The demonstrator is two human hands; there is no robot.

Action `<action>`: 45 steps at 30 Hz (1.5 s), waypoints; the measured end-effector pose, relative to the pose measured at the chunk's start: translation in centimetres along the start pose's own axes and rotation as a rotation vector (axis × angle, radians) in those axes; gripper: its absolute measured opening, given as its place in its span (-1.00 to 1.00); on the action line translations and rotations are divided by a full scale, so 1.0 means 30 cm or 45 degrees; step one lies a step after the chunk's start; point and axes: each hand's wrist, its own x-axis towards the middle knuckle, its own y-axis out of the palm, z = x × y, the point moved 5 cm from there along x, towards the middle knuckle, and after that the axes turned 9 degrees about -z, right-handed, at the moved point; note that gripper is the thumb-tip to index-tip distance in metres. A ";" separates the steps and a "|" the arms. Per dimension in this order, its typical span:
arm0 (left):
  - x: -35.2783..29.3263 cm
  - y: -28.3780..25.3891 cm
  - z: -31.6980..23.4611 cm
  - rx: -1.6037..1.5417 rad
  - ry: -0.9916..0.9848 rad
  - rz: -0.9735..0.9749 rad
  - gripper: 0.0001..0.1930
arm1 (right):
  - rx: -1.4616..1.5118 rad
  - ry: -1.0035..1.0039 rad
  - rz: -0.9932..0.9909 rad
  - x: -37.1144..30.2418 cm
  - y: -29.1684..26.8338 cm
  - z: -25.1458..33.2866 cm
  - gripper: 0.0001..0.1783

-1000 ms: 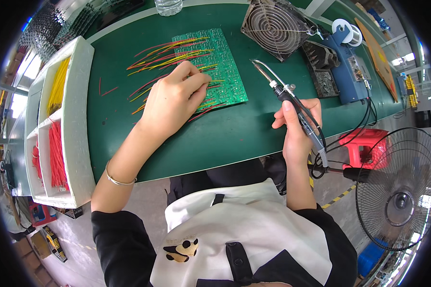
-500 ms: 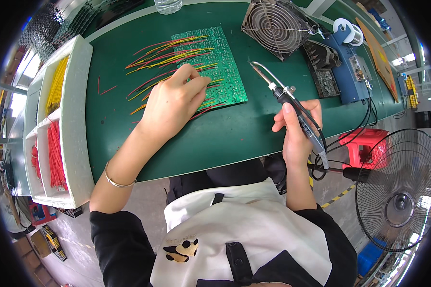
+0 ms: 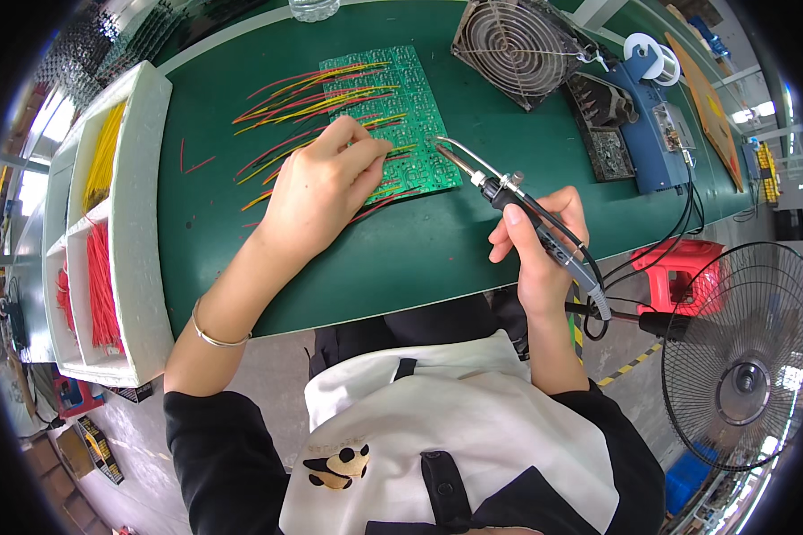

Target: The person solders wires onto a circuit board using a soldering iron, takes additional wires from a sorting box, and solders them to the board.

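On the green bench mat lies a green circuit board with rows of red, yellow and black wires reaching out past its left edge. My left hand rests over the board's lower left part, thumb and forefinger pinched on a wire whose end shows just beyond the fingertips; the rest of it is hidden under the hand. In my right hand is a soldering iron with a thin curved metal tube beside its tip. That tip points left over the board's right side; whether it touches cannot be made out.
A white foam box with yellow and red wires stands left. Two loose red wires lie near it. At the back are a square fan and a blue soldering station with a spool. A standing fan is at right.
My right hand has moved the soldering iron left and slightly down, bringing its tip from beside the board to over its right side. My left hand has stayed nearly still.
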 end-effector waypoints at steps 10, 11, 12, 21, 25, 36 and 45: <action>0.001 -0.003 -0.003 0.000 0.013 -0.002 -0.85 | -0.023 0.000 0.026 0.000 0.011 -0.001 -0.74; 0.001 -0.004 -0.003 -0.003 0.014 -0.008 -0.85 | -0.022 -0.004 0.021 0.000 0.012 -0.001 -0.74; 0.001 -0.004 -0.003 -0.007 0.014 -0.014 -0.85 | -0.023 -0.004 0.022 0.000 0.013 -0.001 -0.74; 0.001 -0.003 -0.002 -0.014 0.004 -0.017 -0.86 | -0.034 0.018 0.054 0.000 0.019 0.002 -0.74; -0.002 0.001 0.001 -0.023 -0.001 -0.018 -0.86 | -0.038 0.021 0.039 -0.001 0.017 -0.001 -0.75; -0.003 0.001 0.000 -0.001 0.002 -0.017 -0.86 | -0.064 0.004 0.076 -0.002 0.018 -0.001 -0.75; -0.004 0.000 0.000 0.041 0.012 0.021 -0.85 | 0.030 -0.014 -0.018 0.006 -0.010 -0.005 -0.75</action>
